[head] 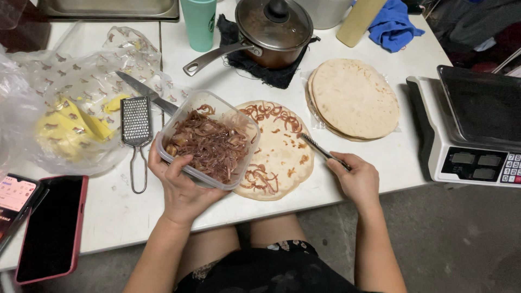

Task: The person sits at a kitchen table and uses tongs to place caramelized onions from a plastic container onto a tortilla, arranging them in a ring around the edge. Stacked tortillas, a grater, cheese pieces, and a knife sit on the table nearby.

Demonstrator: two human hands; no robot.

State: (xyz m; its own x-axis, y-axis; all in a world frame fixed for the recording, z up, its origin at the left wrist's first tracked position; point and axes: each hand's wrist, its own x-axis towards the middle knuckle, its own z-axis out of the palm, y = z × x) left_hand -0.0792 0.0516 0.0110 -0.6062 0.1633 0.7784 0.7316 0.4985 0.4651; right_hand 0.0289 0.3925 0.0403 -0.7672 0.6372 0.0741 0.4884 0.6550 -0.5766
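1. My left hand [182, 187] cups a clear, square-cornered plastic tub [209, 138] from below, its grip wrapped around the near wall; the tub is tilted and held over the desk [114, 211].
2. The tub is filled with glossy brown strands of cooked onion [209, 144], soft and tangled.
3. My right hand [355, 179] is closed on the handle of a slim metal fork [320, 149], whose tip rests on an open flatbread.
4. That flatbread [282, 154] is round, pale and brown-flecked, lying flat just right of the tub, with curls of onion scattered over it.
5. A stack of plain round flatbreads [355, 97] sits on clear film just beyond it to the right.
6. Behind stands a brown saucepan [274, 32] with a glass lid and long metal handle, on a dark cloth.
7. To the left lie a small perforated metal grater [135, 122], a knife [146, 92] and a crinkled printed clear bag holding yellow cheese [68, 127].
8. A red-cased phone [51, 228] lies face up at the near left; a grey scale [472, 135] with a dark tray stands far right.
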